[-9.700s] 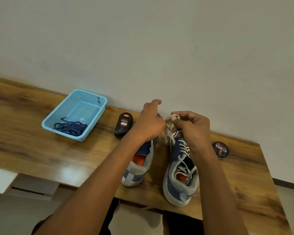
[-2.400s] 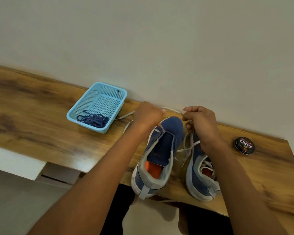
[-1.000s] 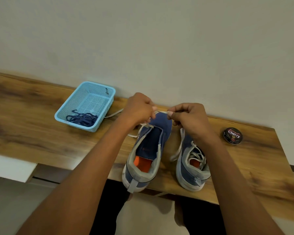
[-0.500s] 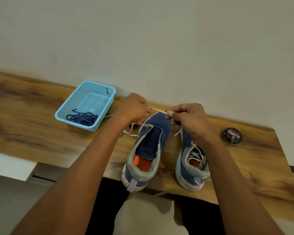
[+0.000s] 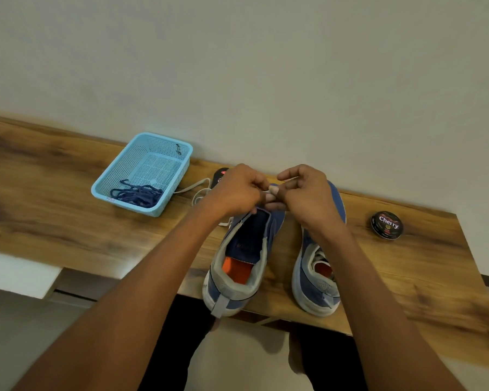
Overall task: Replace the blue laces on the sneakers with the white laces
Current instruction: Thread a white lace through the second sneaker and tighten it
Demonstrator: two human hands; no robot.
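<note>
Two blue and grey sneakers stand heel toward me on the wooden shelf. The left sneaker has an open tongue with no lace over it. White laces show in the right sneaker. My left hand and my right hand meet over the left sneaker's toe end, fingertips pinching a white lace whose loose part trails left on the wood. The pinch point itself is mostly hidden by my fingers. The blue laces lie bunched in a light blue basket.
A round black polish tin sits right of the sneakers. A black polish bottle peeks out behind my left hand. The wall runs close behind the shelf; its front edge is just under the sneaker heels.
My hands have drawn together over the left sneaker's toe; half a second ago a stretch of white lace showed between them. The polish bottle is visible again.
</note>
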